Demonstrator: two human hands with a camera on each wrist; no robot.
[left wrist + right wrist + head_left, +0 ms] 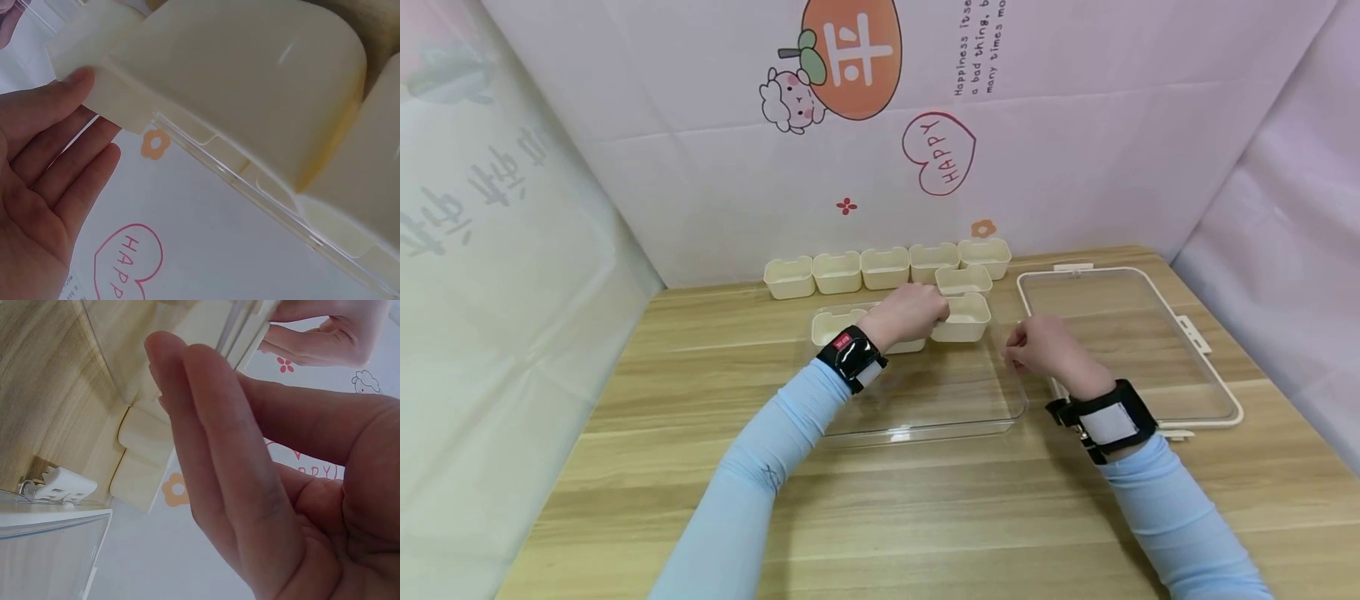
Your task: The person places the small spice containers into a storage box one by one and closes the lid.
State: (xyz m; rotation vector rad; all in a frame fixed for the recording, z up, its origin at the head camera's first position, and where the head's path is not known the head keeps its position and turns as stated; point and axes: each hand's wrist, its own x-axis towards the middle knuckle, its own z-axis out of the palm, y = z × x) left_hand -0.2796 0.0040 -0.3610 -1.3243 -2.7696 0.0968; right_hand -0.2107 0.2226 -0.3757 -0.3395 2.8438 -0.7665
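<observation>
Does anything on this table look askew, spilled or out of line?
Nothing spilled or damaged. One small cream cup sits apart, in front of the neat back row of cups, close behind the cup that the left hand touches in the clear tray. The lid lies flat beside it.

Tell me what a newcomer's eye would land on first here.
Probably the left hand at the table's centre, its fingers on a cream cup seated in the far end of the clear tray. Next, the row of cream cups lined up along the back wall, with the tray's lid lying flat to the right. The right hand hovers at the tray's right edge, holding nothing.
</observation>
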